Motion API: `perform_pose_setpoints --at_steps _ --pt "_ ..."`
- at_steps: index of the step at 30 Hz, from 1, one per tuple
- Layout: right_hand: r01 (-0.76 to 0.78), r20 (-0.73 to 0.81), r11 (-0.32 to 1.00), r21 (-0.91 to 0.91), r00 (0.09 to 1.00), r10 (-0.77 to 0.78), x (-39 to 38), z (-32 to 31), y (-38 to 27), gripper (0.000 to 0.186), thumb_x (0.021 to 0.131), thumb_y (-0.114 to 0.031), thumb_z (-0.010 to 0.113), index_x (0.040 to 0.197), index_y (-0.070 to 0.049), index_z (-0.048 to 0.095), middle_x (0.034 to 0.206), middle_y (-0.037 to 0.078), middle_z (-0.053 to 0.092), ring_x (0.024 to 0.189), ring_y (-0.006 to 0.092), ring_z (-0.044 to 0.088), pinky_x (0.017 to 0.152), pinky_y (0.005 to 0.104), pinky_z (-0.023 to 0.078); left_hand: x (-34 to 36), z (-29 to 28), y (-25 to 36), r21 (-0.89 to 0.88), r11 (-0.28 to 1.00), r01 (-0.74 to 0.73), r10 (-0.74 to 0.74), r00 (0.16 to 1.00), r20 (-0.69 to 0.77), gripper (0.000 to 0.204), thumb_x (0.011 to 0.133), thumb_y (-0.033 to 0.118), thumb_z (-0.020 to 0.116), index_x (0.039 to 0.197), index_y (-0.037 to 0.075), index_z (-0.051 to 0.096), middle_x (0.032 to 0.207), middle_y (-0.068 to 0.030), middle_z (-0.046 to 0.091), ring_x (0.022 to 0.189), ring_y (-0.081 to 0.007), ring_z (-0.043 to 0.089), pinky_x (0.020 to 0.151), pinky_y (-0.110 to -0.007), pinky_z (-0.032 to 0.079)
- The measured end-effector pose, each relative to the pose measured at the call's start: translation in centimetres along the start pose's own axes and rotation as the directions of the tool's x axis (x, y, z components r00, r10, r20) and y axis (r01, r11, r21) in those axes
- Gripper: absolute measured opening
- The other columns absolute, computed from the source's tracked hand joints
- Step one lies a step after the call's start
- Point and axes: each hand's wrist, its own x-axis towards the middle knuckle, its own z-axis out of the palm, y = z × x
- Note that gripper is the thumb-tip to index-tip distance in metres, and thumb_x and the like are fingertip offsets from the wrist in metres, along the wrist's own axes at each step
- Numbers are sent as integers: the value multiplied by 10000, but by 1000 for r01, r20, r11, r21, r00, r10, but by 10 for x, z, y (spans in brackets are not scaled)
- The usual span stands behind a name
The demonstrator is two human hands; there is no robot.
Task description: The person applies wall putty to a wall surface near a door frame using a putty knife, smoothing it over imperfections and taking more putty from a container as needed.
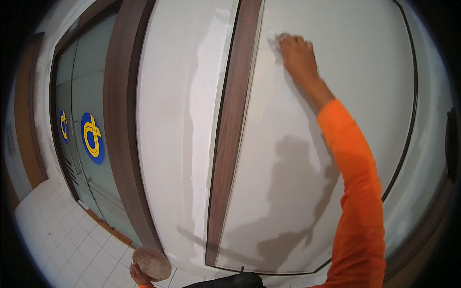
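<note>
My right hand (300, 55), at the end of an orange sleeve, is raised to the upper left part of a pale wall panel (370, 96). Its fingers are closed on a small whitish, crumpled-looking piece (274, 41) that touches the panel; the exact kind is hard to make out. Low at the left, my left hand (139, 275) grips the rim of a round, flat brown disc (152, 264) with paler smears on its face. The disc is held apart from the wall, above the floor.
A brown wooden strip (235, 110) borders the panel on the left. Beyond it runs a white wall (168, 120) with uneven patches. Farther left stand a brown door frame (122, 105) and frosted glass doors (89, 72). White floor tiles (67, 235) lie below. A dark object (235, 281) shows at the lower edge.
</note>
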Motion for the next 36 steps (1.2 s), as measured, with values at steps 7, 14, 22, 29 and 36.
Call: perform_pose_setpoints --at_steps 7,14,22,29,36 --pt "-155 -111 965 -210 985 134 110 46 60 356 898 -91 551 1239 -135 644 1255 8 635 1117 249 589 919 445 448 -13 13 10 34 990 135 -131 985 -114 497 1002 447 508 1175 -14 578 1121 -142 629 1016 -262 623 855 -396 538" --pt "-123 47 971 -206 990 136 146 59 83 427 854 -64 562 1265 -151 635 1264 5 650 1093 275 617 916 484 469 -15 -28 -20 130 955 265 -242 955 -172 548 979 399 549 1328 -21 500 1267 -155 569 1150 -295 559 935 -447 519" --pt "27 122 999 -37 992 -22 60 29 38 348 846 -69 590 1186 -86 664 1119 72 694 1041 291 624 890 467 448 15 -46 -48 89 988 130 -126 991 -41 540 978 454 544 1269 1 508 1237 -139 551 1087 -271 578 915 -415 510" --pt "234 159 964 131 954 -253 -87 -23 -77 235 836 -62 577 1043 7 665 1084 95 647 925 300 617 798 421 459 10 8 -21 25 1000 18 -19 999 39 511 1005 484 495 1068 -8 617 1020 -105 650 939 -222 637 820 -364 540" --pt "128 477 894 429 809 -344 -263 -64 -187 260 843 -124 607 1064 -3 668 1238 137 605 1072 271 583 839 412 445 -20 32 -12 87 994 64 -72 994 88 515 1024 443 462 1138 -32 628 1074 -128 650 982 -225 620 858 -360 512"
